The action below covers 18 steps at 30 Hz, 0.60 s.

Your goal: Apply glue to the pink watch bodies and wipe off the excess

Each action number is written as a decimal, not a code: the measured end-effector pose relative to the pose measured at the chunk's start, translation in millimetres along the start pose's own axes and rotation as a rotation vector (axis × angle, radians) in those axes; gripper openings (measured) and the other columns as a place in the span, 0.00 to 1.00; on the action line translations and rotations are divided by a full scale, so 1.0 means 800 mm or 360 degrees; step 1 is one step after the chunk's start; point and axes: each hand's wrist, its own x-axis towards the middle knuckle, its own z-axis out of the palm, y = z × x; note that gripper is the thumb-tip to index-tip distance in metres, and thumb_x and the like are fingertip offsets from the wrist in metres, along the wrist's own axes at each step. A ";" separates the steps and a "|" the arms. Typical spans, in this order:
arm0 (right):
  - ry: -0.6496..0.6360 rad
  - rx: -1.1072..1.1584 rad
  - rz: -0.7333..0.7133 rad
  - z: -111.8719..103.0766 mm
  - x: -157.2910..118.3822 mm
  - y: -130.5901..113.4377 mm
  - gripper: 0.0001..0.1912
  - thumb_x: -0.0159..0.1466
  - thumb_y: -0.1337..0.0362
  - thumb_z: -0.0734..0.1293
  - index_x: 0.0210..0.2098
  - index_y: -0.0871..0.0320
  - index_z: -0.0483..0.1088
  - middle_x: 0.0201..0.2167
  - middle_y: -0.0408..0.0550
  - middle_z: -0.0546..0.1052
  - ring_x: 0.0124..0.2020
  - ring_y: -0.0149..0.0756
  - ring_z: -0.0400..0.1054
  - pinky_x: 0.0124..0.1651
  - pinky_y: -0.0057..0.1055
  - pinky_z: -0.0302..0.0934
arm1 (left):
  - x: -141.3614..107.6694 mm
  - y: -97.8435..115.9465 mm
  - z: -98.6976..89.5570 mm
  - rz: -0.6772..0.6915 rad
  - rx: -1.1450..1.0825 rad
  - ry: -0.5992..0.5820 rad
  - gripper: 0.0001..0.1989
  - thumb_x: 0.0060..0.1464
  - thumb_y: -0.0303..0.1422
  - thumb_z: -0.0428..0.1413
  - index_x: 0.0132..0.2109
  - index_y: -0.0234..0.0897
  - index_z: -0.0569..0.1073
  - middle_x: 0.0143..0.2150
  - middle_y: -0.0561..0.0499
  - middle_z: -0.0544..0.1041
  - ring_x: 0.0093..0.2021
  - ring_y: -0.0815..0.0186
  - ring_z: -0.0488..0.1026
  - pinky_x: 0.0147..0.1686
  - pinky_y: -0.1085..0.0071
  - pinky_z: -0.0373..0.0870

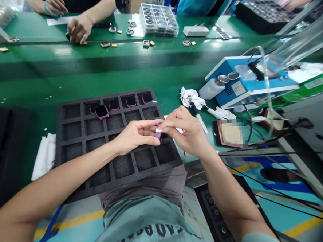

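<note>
My left hand (136, 136) holds a small purple watch case (158, 134) on edge between thumb and fingers, above the right part of a black foam tray (121, 182). My right hand (185, 128) meets it there, thumb and forefinger pinched at the case's upper end. A bit of white shows at that spot; whether it is a wipe or part of the case I cannot tell. Several purple-framed watches lie along the tray's far row, and one purple watch (102, 111) rests tilted across the dividers. Other compartments hold nothing visible.
Right of the tray are crumpled white wipes (190, 96), a white pump bottle (211, 89), a blue machine (238, 81) and a sponge in a brown dish (230, 132). White cloth (44, 153) lies left. Across the bench, a co-worker's hand (79, 28) works near a clear compartment box (159, 20).
</note>
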 end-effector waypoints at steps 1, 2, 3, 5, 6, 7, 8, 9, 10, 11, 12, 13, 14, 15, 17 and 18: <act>-0.0027 0.0021 -0.0018 0.000 0.000 0.000 0.08 0.70 0.66 0.69 0.39 0.50 0.81 0.33 0.45 0.78 0.38 0.34 0.68 0.44 0.37 0.60 | 0.000 0.000 0.000 0.0001 -0.0005 -0.0003 0.35 0.35 0.24 0.77 0.55 0.39 0.83 0.44 0.47 0.85 0.41 0.67 0.80 0.47 0.67 0.78; -0.0042 0.0029 -0.0034 0.000 0.000 0.001 0.08 0.70 0.66 0.69 0.40 0.50 0.81 0.34 0.44 0.78 0.39 0.34 0.68 0.44 0.37 0.61 | 0.000 0.000 0.000 0.0007 -0.0012 -0.0005 0.35 0.35 0.24 0.77 0.55 0.39 0.83 0.44 0.46 0.85 0.41 0.66 0.80 0.47 0.67 0.78; -0.0034 0.0023 -0.0047 0.000 0.000 0.001 0.07 0.70 0.67 0.69 0.39 0.50 0.81 0.34 0.44 0.78 0.39 0.33 0.69 0.44 0.37 0.61 | -0.001 -0.001 0.000 0.0013 -0.0021 -0.0009 0.35 0.35 0.25 0.77 0.55 0.39 0.83 0.44 0.46 0.85 0.41 0.67 0.80 0.46 0.68 0.78; 0.0022 -0.0012 -0.0040 -0.001 0.000 0.002 0.07 0.69 0.68 0.70 0.38 0.50 0.80 0.32 0.43 0.78 0.37 0.33 0.68 0.43 0.36 0.60 | -0.001 -0.002 0.000 0.0010 -0.0048 -0.0033 0.34 0.34 0.25 0.77 0.54 0.39 0.84 0.41 0.47 0.85 0.38 0.69 0.79 0.44 0.70 0.78; 0.0039 -0.0016 -0.0031 -0.002 0.000 0.002 0.07 0.69 0.69 0.70 0.38 0.50 0.80 0.32 0.43 0.77 0.37 0.32 0.67 0.42 0.36 0.60 | -0.001 -0.002 -0.001 -0.0002 -0.0058 -0.0055 0.34 0.34 0.26 0.77 0.53 0.39 0.84 0.40 0.48 0.85 0.36 0.70 0.79 0.43 0.70 0.78; 0.0033 -0.0003 -0.0029 -0.002 0.000 0.001 0.07 0.69 0.69 0.70 0.39 0.51 0.80 0.32 0.43 0.77 0.37 0.32 0.67 0.41 0.35 0.60 | -0.002 -0.001 -0.001 -0.0015 -0.0061 -0.0077 0.34 0.34 0.26 0.77 0.53 0.39 0.84 0.40 0.48 0.85 0.36 0.70 0.79 0.43 0.69 0.78; 0.0006 0.0017 -0.0033 -0.003 0.000 -0.001 0.07 0.69 0.69 0.70 0.40 0.51 0.80 0.33 0.44 0.77 0.38 0.33 0.67 0.42 0.35 0.61 | -0.002 0.000 -0.001 -0.0023 -0.0055 -0.0091 0.34 0.35 0.26 0.77 0.54 0.39 0.84 0.41 0.48 0.85 0.37 0.69 0.79 0.44 0.69 0.78; -0.0026 0.0029 -0.0040 -0.004 0.000 -0.003 0.07 0.69 0.69 0.70 0.40 0.51 0.80 0.34 0.44 0.78 0.38 0.33 0.67 0.42 0.35 0.61 | -0.003 0.001 0.000 -0.0026 -0.0038 -0.0096 0.35 0.35 0.26 0.77 0.54 0.40 0.84 0.43 0.47 0.85 0.38 0.68 0.80 0.44 0.68 0.79; -0.0036 0.0019 -0.0049 -0.004 -0.001 -0.005 0.07 0.69 0.69 0.70 0.41 0.51 0.80 0.34 0.44 0.78 0.38 0.33 0.67 0.42 0.36 0.61 | -0.003 0.002 0.000 -0.0025 -0.0015 -0.0091 0.35 0.35 0.26 0.77 0.55 0.40 0.83 0.43 0.47 0.85 0.38 0.68 0.80 0.45 0.68 0.79; -0.0018 -0.0007 -0.0053 -0.004 -0.001 -0.007 0.07 0.69 0.69 0.70 0.41 0.51 0.80 0.33 0.44 0.78 0.38 0.33 0.67 0.42 0.36 0.61 | -0.003 0.003 0.001 -0.0021 0.0005 -0.0080 0.35 0.35 0.25 0.77 0.55 0.40 0.83 0.43 0.48 0.85 0.38 0.69 0.80 0.45 0.68 0.79; 0.0013 -0.0040 -0.0049 -0.004 -0.001 -0.008 0.07 0.69 0.68 0.69 0.40 0.51 0.80 0.33 0.44 0.77 0.38 0.33 0.67 0.42 0.36 0.60 | -0.004 0.005 0.001 -0.0020 0.0016 -0.0067 0.35 0.35 0.25 0.77 0.55 0.41 0.83 0.43 0.48 0.85 0.37 0.69 0.79 0.45 0.69 0.79; 0.0036 -0.0063 -0.0045 -0.004 -0.001 -0.009 0.07 0.69 0.68 0.69 0.40 0.51 0.80 0.32 0.44 0.77 0.38 0.33 0.66 0.42 0.36 0.60 | -0.004 0.006 0.001 -0.0021 0.0018 -0.0056 0.35 0.35 0.24 0.77 0.54 0.41 0.84 0.43 0.49 0.85 0.37 0.70 0.79 0.45 0.69 0.79; 0.0035 -0.0067 -0.0047 -0.004 -0.001 -0.010 0.07 0.70 0.68 0.69 0.39 0.51 0.80 0.32 0.44 0.77 0.38 0.33 0.66 0.42 0.36 0.60 | -0.004 0.007 0.001 -0.0021 0.0019 -0.0051 0.35 0.35 0.23 0.77 0.54 0.41 0.84 0.43 0.49 0.85 0.37 0.70 0.79 0.45 0.69 0.79; 0.0012 -0.0054 -0.0059 -0.004 0.000 -0.010 0.07 0.70 0.68 0.69 0.39 0.51 0.80 0.32 0.44 0.77 0.38 0.33 0.67 0.42 0.36 0.60 | -0.004 0.009 0.001 -0.0013 0.0022 -0.0045 0.35 0.35 0.23 0.76 0.54 0.41 0.84 0.42 0.49 0.85 0.38 0.69 0.79 0.45 0.68 0.79; -0.0058 -0.0012 -0.0096 -0.004 0.001 -0.009 0.07 0.69 0.68 0.69 0.39 0.51 0.80 0.33 0.44 0.78 0.39 0.33 0.68 0.44 0.36 0.61 | -0.003 0.010 0.001 0.0018 0.0044 -0.0028 0.35 0.34 0.22 0.76 0.54 0.40 0.84 0.42 0.49 0.85 0.39 0.68 0.80 0.46 0.68 0.79; -0.0058 -0.0015 -0.0110 -0.005 0.002 -0.008 0.07 0.69 0.68 0.69 0.39 0.51 0.80 0.33 0.44 0.78 0.39 0.33 0.68 0.44 0.36 0.61 | -0.003 0.010 0.001 0.0029 0.0061 -0.0024 0.35 0.34 0.22 0.76 0.54 0.40 0.84 0.42 0.49 0.85 0.39 0.68 0.80 0.46 0.68 0.79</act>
